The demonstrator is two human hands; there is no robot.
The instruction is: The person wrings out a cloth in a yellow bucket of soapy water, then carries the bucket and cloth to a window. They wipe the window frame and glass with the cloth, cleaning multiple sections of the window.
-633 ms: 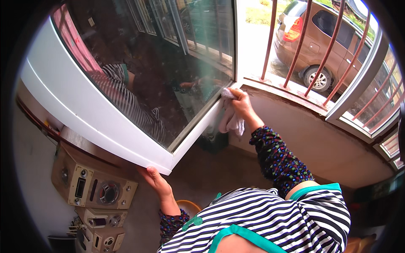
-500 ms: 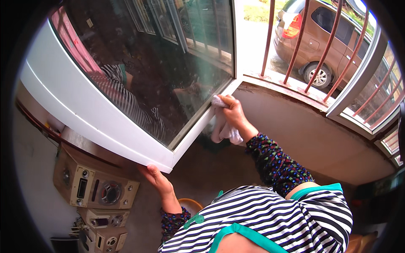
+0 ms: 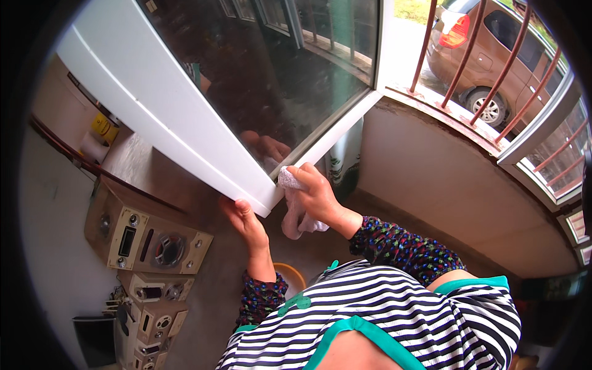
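A window sash with a white frame and a dark, reflecting glass pane stands swung inward before me. My right hand is closed on a pale, damp-looking cloth, pressing part of it on the lower frame near the sash's bottom corner; the rest hangs down in folds. Beneath that same corner, my left hand supports the frame's outer edge, thumb showing and the other fingers partly hidden behind it. A reflection of a hand shows in the glass.
Wooden-cased speakers stand at the left beside a shelf with a yellow container. Barred window opening at the right; a brown car is outside. An orange-rimmed basin sits below my left forearm.
The right hand with the cloth has slid along the lower frame toward the near corner, down and left. My left hand still holds the corner; the whole view has shifted somewhat.
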